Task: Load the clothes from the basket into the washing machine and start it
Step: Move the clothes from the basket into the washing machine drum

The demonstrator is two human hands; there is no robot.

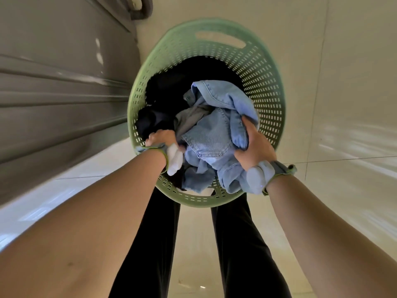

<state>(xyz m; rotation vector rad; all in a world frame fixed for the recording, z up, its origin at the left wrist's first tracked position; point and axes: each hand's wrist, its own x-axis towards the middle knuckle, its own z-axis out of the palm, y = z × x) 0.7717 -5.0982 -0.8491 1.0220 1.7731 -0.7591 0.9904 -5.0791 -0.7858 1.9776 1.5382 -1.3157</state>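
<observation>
A round green perforated laundry basket (257, 67) stands on the floor in front of me. A bundle of light blue denim clothes (214, 134) rises out of it, above dark garments (169, 89) deeper inside. My right hand (254, 147) grips the right side of the denim bundle. My left hand (162, 138) reaches into the near left of the basket and grips cloth there; a white sock (174, 160) and dark fabric sit against it. The washing machine itself cannot be told apart in this view.
A grey panelled surface (64, 93) runs along the left, close to the basket. Pale tiled floor (343, 104) spreads to the right and behind. My legs in black trousers (236, 244) stand just below the basket.
</observation>
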